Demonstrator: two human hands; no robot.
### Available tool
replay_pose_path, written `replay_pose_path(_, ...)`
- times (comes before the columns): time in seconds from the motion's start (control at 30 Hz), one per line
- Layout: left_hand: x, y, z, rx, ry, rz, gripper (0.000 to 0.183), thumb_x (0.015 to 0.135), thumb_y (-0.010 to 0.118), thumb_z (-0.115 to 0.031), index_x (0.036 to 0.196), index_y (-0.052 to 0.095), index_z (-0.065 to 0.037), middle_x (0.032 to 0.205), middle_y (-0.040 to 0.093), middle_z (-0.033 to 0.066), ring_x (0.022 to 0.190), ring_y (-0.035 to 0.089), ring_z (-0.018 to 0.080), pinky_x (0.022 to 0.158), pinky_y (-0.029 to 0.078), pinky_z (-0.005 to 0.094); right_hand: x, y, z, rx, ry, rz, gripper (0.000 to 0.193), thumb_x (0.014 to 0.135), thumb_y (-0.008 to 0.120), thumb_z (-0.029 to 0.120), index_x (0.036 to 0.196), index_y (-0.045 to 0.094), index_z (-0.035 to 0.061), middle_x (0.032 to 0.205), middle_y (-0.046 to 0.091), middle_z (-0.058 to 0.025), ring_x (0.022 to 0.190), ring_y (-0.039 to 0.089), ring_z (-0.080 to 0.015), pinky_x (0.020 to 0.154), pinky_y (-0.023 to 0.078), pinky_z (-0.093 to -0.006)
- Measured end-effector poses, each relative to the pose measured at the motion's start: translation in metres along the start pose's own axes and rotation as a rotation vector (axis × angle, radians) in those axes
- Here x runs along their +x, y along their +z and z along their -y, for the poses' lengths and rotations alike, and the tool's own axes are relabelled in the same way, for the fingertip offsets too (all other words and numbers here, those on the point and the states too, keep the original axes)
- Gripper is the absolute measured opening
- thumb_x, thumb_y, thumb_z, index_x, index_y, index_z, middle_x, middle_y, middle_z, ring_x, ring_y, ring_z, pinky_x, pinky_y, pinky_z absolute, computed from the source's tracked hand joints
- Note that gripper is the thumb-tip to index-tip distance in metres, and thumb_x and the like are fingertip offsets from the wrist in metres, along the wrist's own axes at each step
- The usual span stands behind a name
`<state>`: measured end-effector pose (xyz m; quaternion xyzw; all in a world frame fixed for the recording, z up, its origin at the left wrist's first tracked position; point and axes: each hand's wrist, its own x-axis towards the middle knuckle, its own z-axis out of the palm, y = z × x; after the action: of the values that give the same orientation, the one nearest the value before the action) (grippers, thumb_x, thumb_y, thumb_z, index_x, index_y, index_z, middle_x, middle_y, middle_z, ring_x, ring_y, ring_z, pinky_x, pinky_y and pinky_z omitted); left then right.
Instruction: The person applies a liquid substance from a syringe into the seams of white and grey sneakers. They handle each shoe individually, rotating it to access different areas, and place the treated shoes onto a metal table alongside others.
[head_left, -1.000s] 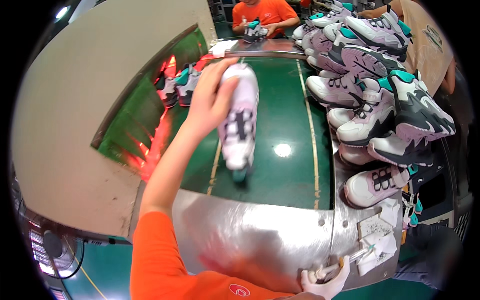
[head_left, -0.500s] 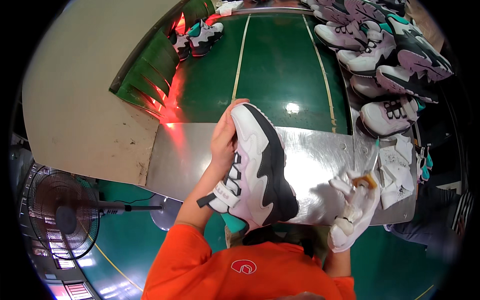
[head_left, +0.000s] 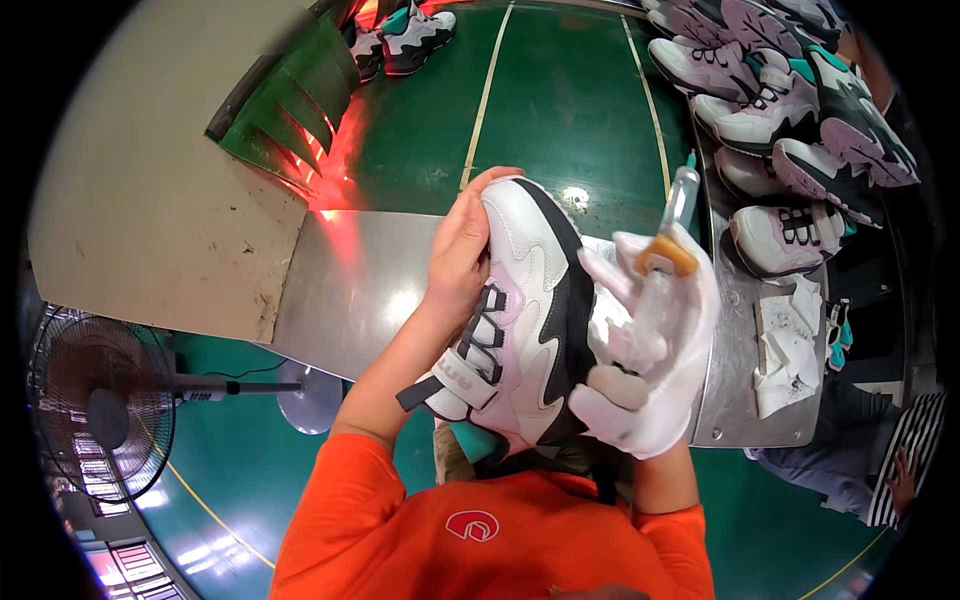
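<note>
My bare left hand point(head_left: 462, 250) grips a white, black and pale pink sneaker point(head_left: 520, 315) by its toe and side, holding it close to my chest with the toe pointing away. My right hand point(head_left: 645, 355), in a white glove, presses against the shoe's black side and holds a clear syringe-like glue applicator point(head_left: 672, 225) with an orange collar, its tip pointing up and away. The heel of the shoe is hidden against my orange shirt.
A green conveyor belt point(head_left: 560, 110) runs away from me past a steel table edge point(head_left: 350, 290). Several finished sneakers point(head_left: 790, 100) are racked at the right. White rags point(head_left: 790, 345) lie on the steel. A floor fan point(head_left: 100, 410) stands at the left. Another person's hand point(head_left: 905, 480) shows at the lower right.
I have lifted the sneaker off the belt and brought it to my chest. My gloved right hand has come up from the table edge with the applicator and now rests on the shoe's side.
</note>
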<state>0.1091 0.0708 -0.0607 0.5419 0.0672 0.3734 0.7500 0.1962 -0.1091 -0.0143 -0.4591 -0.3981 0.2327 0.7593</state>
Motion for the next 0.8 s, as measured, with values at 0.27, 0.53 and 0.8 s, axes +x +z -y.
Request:
replay_pose_path(0.27,-0.002,0.004,-0.002,0.042,-0.016,-0.052,0.051,0.105,0.040,-0.035,0.137,0.043,0.004,0.119,0.059,0.0106,0.106,0.059,0.0158,0.093,0.047,0.0274,0.015,0.007,0.006,-0.254,0.054,0.079,0.102,0.055,0.075,0.003,0.146,0.029,0.0001,0.130,0.045,-0.0141,0.123,0.051,-0.0304,0.105,0.042,-0.0420)
replay_pose_path(0.53,0.084,-0.017,0.014,0.079,0.118,-0.262,0.033,0.104,0.047,-0.019,0.127,0.055,0.003,0.109,0.064,0.0075,0.100,0.061,0.0149,0.091,0.049,0.0301,-0.038,-0.085,-0.002,-0.454,-0.075,-0.384,0.105,0.057,0.076,0.005,0.147,0.022,0.0004,0.128,0.040,-0.0152,0.113,0.055,-0.0284,0.086,0.053,-0.0360)
replay_pose_path(0.8,0.337,-0.080,0.087,-0.103,0.101,-0.958,0.027,0.092,0.046,-0.010,0.102,0.061,0.010,0.105,0.067,0.0158,0.091,0.069,0.0289,0.076,0.058,0.0413,-0.119,-0.130,-0.027,-0.856,0.221,-0.568,0.105,0.056,0.089,0.017,0.139,0.030,-0.0091,0.096,0.058,-0.0113,0.079,0.058,-0.0186,0.082,0.049,-0.0310)
